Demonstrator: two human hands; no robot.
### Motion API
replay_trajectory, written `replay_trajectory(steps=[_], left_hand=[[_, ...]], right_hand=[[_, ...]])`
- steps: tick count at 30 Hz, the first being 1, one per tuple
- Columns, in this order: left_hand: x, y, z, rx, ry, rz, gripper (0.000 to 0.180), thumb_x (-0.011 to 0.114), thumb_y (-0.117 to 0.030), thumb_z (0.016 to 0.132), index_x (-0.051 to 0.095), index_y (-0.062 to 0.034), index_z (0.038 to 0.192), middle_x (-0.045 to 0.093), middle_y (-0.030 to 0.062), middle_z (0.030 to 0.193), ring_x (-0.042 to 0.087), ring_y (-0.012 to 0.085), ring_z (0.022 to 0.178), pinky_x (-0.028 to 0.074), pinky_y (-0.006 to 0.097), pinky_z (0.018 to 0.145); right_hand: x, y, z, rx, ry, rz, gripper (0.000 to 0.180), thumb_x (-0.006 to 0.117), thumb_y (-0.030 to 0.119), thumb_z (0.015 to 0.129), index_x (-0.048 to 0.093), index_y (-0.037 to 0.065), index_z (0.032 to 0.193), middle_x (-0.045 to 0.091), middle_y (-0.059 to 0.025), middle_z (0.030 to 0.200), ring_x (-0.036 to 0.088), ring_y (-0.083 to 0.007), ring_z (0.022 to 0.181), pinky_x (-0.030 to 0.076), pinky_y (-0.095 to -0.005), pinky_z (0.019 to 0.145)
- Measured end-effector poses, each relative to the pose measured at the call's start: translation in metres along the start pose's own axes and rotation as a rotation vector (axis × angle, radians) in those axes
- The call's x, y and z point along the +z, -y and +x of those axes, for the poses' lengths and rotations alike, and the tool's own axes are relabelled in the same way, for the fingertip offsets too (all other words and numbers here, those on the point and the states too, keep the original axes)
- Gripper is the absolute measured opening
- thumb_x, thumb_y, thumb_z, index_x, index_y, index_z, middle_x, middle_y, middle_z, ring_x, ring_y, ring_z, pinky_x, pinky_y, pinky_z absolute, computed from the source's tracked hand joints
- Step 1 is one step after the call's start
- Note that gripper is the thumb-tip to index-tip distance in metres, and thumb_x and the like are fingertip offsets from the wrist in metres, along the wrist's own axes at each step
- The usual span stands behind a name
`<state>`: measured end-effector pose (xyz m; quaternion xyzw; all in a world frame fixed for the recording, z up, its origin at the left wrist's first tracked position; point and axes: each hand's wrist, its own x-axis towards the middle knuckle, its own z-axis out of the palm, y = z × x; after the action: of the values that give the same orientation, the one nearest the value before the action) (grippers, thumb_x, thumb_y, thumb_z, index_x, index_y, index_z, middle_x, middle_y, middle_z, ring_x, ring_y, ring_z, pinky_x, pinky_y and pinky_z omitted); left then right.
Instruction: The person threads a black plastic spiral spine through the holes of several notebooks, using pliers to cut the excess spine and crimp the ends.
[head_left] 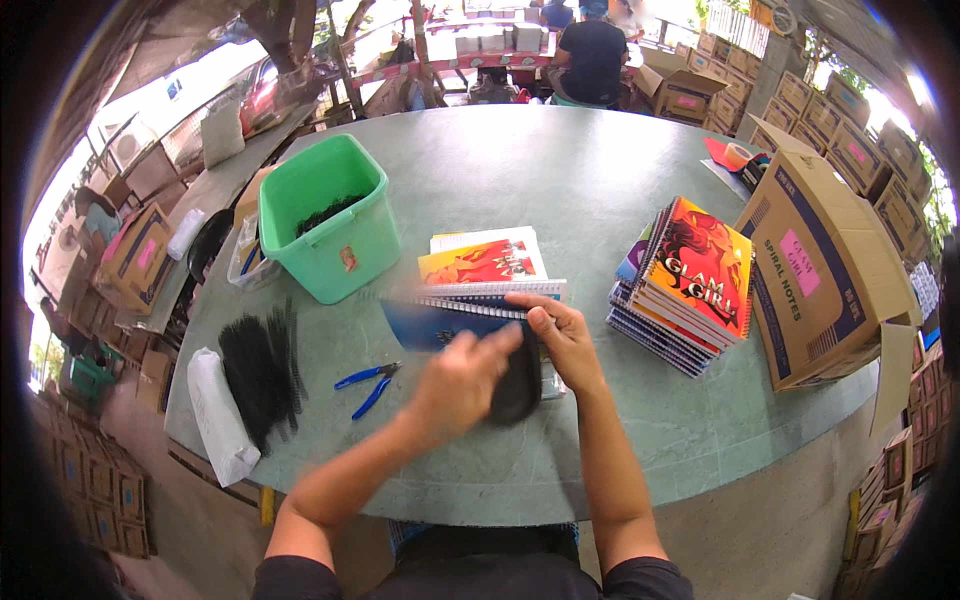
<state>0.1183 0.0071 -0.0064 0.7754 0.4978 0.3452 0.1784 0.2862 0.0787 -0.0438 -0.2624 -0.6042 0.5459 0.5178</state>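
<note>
A blue-covered notebook (412, 325) is held up in front of me, its punched or spiral edge uppermost. My right hand (566, 338) grips its right end, thumb on the near side. At the notebook's lower front, my left hand (462, 378) is smeared by motion, so I cannot make out its grip. Below the hands lies a dark oblong dish (516, 392), partly covered. Behind the notebook rests a stack of sheets with an orange-red cover (482, 262). Blue-handled cutters (368, 385) lie spread on the table, left of my left hand.
Black plastic coils (258, 375) lie beside a white wrapped bundle (220, 418) on the left. A green bin (335, 235) holds more black coils. Stacked spiral notebooks (690, 280) and an open carton (815, 270) stand on the right of the table (480, 150). A person (590, 60) sits beyond.
</note>
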Motion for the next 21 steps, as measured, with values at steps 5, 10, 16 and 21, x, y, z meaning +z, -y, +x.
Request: replay_trajectory(steps=[5, 10, 16, 21], left_hand=[[0.029, 0.024, -0.044, 0.171, 0.017, 0.139, 0.03, 0.061, -0.009, 0.081, 0.063, -0.0072, 0.111, 0.057, 0.0132, 0.101, 0.054, 0.0321, 0.097, 0.045, 0.04, 0.084], [0.0, -0.012, 0.03, 0.35, -0.263, 0.429, 0.029, 0.063, -0.007, 0.077, 0.063, -0.0013, 0.105, 0.058, 0.0144, 0.099, 0.054, 0.031, 0.096, 0.044, 0.039, 0.085], [0.003, -0.003, 0.052, 0.272, -0.093, 0.24, 0.017, 0.062, -0.008, 0.078, 0.062, 0.0013, 0.092, 0.06, 0.0151, 0.09, 0.056, 0.0319, 0.09, 0.044, 0.039, 0.081], [0.018, -0.002, 0.064, 0.366, -0.093, 0.067, 0.014, 0.064, -0.008, 0.075, 0.062, -0.0004, 0.086, 0.058, 0.0146, 0.08, 0.056, 0.0325, 0.081, 0.045, 0.04, 0.075]], right_hand=[[0.016, 0.006, 0.0, -0.067, -0.025, 0.215, 0.032, 0.061, 0.006, 0.088, 0.055, -0.002, 0.118, 0.065, -0.0067, 0.102, 0.059, -0.0117, 0.094, 0.048, -0.0269, 0.083], [0.005, 0.0, -0.002, 0.093, -0.14, -0.173, 0.016, 0.066, 0.007, 0.084, 0.063, -0.004, 0.095, 0.067, -0.0043, 0.084, 0.058, -0.006, 0.073, 0.049, -0.0242, 0.064], [0.002, -0.001, -0.009, 0.135, -0.141, -0.302, 0.011, 0.066, 0.008, 0.084, 0.065, -0.003, 0.084, 0.065, -0.0004, 0.076, 0.054, -0.0032, 0.068, 0.045, -0.0206, 0.06], [0.0, -0.015, -0.013, 0.064, -0.225, -0.346, 0.014, 0.059, 0.009, 0.083, 0.064, -0.003, 0.084, 0.065, -0.004, 0.069, 0.053, -0.0044, 0.063, 0.044, -0.0249, 0.055]])
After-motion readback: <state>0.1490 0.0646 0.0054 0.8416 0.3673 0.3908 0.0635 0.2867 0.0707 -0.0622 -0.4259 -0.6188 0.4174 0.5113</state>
